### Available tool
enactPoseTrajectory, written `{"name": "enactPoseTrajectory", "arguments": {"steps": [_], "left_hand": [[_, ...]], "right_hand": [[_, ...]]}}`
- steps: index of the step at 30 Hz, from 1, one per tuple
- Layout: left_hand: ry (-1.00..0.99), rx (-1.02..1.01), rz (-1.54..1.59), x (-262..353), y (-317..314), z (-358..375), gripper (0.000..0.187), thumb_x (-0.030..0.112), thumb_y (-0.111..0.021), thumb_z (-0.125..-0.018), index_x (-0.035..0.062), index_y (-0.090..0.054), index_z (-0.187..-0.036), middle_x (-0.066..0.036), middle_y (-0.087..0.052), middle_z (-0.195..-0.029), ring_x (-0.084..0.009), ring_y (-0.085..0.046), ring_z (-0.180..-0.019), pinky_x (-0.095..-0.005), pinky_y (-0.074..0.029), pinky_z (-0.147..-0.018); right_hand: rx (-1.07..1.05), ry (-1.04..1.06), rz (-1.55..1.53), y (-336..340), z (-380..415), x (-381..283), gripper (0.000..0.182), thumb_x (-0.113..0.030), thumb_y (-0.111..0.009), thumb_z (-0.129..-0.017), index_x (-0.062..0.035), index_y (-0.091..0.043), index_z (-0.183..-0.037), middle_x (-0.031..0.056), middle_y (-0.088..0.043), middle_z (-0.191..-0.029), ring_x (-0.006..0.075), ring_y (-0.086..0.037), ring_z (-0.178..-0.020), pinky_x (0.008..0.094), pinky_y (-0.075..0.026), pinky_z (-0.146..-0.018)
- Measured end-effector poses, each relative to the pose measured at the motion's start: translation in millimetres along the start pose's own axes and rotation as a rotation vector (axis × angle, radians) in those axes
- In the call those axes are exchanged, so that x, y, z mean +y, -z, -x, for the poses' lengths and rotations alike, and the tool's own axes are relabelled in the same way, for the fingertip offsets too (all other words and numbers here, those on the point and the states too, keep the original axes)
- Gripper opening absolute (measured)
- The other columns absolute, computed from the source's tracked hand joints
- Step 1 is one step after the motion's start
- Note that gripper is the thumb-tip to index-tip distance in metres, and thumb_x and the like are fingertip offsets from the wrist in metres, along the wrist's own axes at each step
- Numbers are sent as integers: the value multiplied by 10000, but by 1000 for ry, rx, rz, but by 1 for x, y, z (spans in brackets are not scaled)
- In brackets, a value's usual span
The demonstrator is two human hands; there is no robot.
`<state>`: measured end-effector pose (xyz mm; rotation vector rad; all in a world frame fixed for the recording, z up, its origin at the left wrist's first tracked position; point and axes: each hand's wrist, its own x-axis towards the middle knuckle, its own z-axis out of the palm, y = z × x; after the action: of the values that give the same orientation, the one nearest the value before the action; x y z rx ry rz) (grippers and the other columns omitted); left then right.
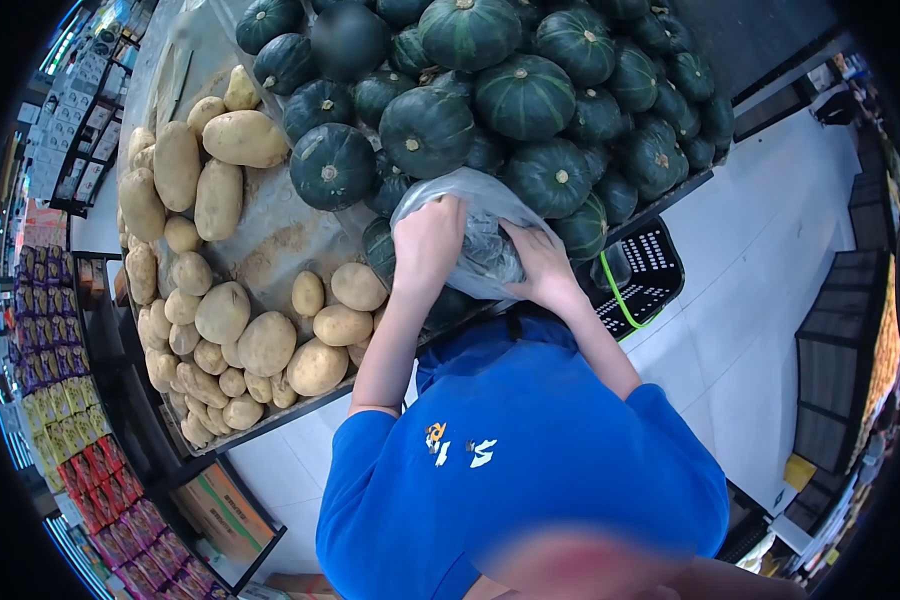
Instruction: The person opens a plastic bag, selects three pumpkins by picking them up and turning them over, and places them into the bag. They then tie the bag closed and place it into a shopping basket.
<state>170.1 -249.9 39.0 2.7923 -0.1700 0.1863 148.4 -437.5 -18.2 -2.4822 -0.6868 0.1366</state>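
A clear plastic bag [485, 235] is held in front of my body, at the near edge of a heap of green pumpkins [525, 97]. My left hand [430, 238] is closed on the bag's left side, knuckles up. On the opposite side my right hand [545, 268] grips the bag, with some fingers reaching over its rim. The bag's mouth looks spread between both hands, and crumpled film shows inside. Pumpkins lie right behind the bag, and one dark green pumpkin [332, 167] sits just beyond my left hand.
Potatoes [267, 344] fill the left part of the display stand. A black shopping basket [642, 270] with a green handle [615, 290] is at the right, below the stand's edge. Shelves of packaged goods [50, 330] line the far left, and dark shelving [842, 330] stands at right.
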Motion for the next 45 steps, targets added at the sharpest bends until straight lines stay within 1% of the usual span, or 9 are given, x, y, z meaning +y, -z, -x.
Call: {"name": "enactPoseTrajectory", "arguments": {"steps": [4, 6, 10, 17, 25, 27, 30, 34, 45], "left_hand": [[-83, 49, -62, 8, -20, -14, 233, 147, -541, -832, 76, -588, -1049, -160, -605, -658, -312, -616, -607, -408, -486, -546], [-185, 150, -180, 7, -30, -21, 417, 71, -561, -750, 144, -556, -1161, -111, -620, -648, -260, -641, -584, -362, -498, -499], [-126, 53, -97, 8, -30, -23, 381, 79, -589, -757, 118, -556, -1134, -136, -610, -673, -300, -613, -595, -398, -495, -561], [-174, 84, -168, 11, -43, -33, 483, 62, -583, -723, 175, -515, -1187, -102, -597, -599, -252, -615, -525, -359, -480, -451], [-153, -40, -48, 24, 1, 4, 539, 140, -641, -755, 171, -496, -1273, -128, -603, -922, -264, -613, -836, -358, -513, -696], [-111, -91, 32, 30, 21, 19, 466, 142, -645, -766, 153, -541, -1219, -87, -605, -951, -242, -594, -888, -350, -504, -732], [-314, 158, 419, 26, 28, 39, 274, 105, -636, -784, 109, -632, -1058, -42, -620, -971, -221, -592, -883, -348, -494, -756], [-311, 181, 457, 18, 20, 67, 209, 73, -642, -774, 91, -657, -982, -40, -624, -927, -226, -600, -856, -343, -493, -751], [-289, 230, 465, 2, 14, 83, 264, 19, -657, -715, 84, -652, -970, -47, -618, -950, -248, -596, -904, -356, -487, -794]], "right_hand": [[-5, 14, -25, -5, 0, 3, 939, -187, -784, -554, -48, -323, -1361, 168, -477, -1262, 334, -435, -1188, 414, -316, -1030], [-8, 24, -46, -7, 0, 6, 954, -181, -786, -551, -44, -312, -1369, 177, -467, -1272, 342, -427, -1195, 411, -310, -1040], [-39, 38, -71, -8, -2, 10, 993, -172, -788, -544, -24, -279, -1384, 200, -447, -1291, 366, -407, -1208, 412, -305, -1050], [-37, 96, -134, -15, -6, 22, 954, -162, -774, -551, 10, -310, -1367, 223, -440, -1293, 378, -396, -1216, 408, -292, -1058], [-73, 35, -99, 17, 11, -11, 698, -90, -700, -673, -35, -421, -1311, 193, -462, -1279, 349, -425, -1196, 426, -310, -1048], [-63, 44, -61, 29, 16, -18, 633, -128, -712, -696, -48, -465, -1274, 183, -497, -1235, 332, -464, -1166, 440, -340, -1033], [-22, 42, -110, 45, 23, -27, 585, -133, -697, -718, -62, -486, -1259, 164, -538, -1185, 323, -503, -1120, 436, -357, -1021], [95, 70, -133, 49, 24, -31, 482, -153, -673, -755, -71, -538, -1210, 134, -600, -1041, 305, -562, -973, 399, -429, -901], [48, 194, -156, 37, 11, -45, 396, -150, -652, -786, -80, -578, -1169, 116, -621, -977, 291, -581, -885, 381, -459, -797]]}}
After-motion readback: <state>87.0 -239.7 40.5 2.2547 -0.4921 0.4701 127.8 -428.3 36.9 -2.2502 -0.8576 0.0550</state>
